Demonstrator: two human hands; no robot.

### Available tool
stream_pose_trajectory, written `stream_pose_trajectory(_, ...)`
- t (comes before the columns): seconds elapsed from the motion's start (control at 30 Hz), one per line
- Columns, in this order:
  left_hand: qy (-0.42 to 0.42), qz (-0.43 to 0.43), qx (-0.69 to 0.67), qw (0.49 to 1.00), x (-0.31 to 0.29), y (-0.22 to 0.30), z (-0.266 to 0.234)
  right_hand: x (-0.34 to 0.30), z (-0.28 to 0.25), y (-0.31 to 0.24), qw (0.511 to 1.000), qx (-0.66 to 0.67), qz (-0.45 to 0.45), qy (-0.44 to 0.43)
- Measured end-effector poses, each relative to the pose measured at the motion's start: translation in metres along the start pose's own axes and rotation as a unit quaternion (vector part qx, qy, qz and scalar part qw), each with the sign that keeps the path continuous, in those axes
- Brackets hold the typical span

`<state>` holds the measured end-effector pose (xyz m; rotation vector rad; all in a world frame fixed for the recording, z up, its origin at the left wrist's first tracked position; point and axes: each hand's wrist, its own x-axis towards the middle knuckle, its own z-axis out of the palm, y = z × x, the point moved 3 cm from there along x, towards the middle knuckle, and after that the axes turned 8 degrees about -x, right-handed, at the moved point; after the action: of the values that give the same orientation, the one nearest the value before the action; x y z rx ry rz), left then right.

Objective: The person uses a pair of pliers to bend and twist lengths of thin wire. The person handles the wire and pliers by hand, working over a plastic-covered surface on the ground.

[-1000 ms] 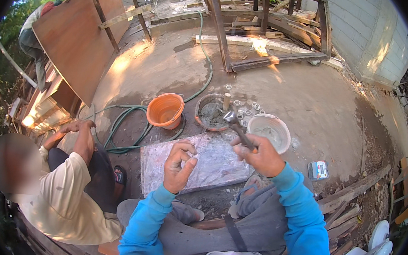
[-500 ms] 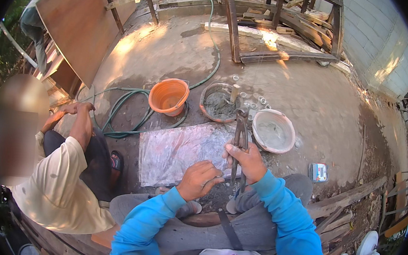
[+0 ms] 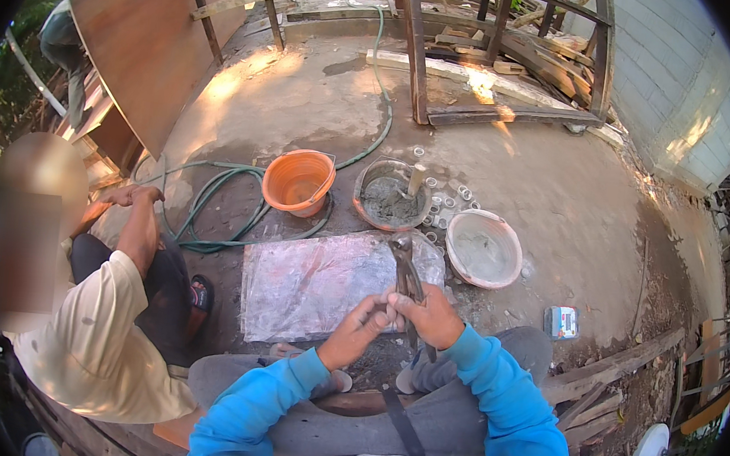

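Note:
My right hand (image 3: 433, 317) is closed round the handles of dark metal pincers (image 3: 408, 277), whose jaws point up and away from me. My left hand (image 3: 354, 333) touches the right one near the handles, its thumb and fingers pinched together. Whatever lies in that pinch is too small or hidden to make out. Beneath the pincers a pale, dusty sheet (image 3: 316, 289) lies flat on the ground in front of my feet.
Beyond the sheet stand an orange bucket (image 3: 284, 206), a tub of grey mortar (image 3: 389, 202) with a wooden-handled tool, and a whitish basin (image 3: 509, 274). Several small rings (image 3: 464, 192) lie between. A green hose (image 3: 211, 201) coils left. A person (image 3: 104, 327) sits beside me.
My hands have come together, the left one moving right to meet the right. The pincers have dropped lower and tilted leftward, still in my right hand.

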<state>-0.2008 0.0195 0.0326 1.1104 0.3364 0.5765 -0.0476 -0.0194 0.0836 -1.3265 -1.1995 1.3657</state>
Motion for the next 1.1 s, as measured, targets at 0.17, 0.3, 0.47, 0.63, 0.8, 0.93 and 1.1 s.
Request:
stream_pose_trajectory(0.17, 0.153, 0.088, -0.115, 0.978, 0.01, 0.061, -0.033, -0.009, 0.046, 0.034, 0.991, -0.07, 0.053, -0.099)
stream_pose_trajectory(0.3, 0.227, 0.162, -0.097, 0.955, 0.003, 0.08, -0.052, -0.016, 0.066, 0.056, 0.979, -0.134, 0.09, -0.121)
stream_pose_trajectory(0.47, 0.266, 0.182, -0.066, 0.944, -0.004, 0.086, -0.059, -0.016, 0.071, 0.057, 0.98, -0.13, 0.105, -0.111)
stream_pose_trajectory(0.63, 0.257, 0.182, -0.044, 0.948, -0.006, 0.087, -0.058, -0.009, 0.063, 0.056, 0.994, -0.059, 0.082, -0.046)
stream_pose_trajectory(0.8, 0.218, 0.168, -0.047, 0.96, -0.006, 0.081, -0.053, -0.002, 0.053, 0.049, 0.999, -0.027, 0.035, -0.026)
stream_pose_trajectory(0.93, 0.247, 0.227, -0.062, 0.94, -0.008, 0.105, -0.056, -0.004, 0.052, 0.05, 0.997, -0.068, 0.038, -0.027)
stream_pose_trajectory(1.1, 0.294, 0.28, -0.035, 0.913, -0.014, 0.126, -0.071, -0.01, 0.057, 0.048, 0.991, -0.116, 0.053, -0.041)
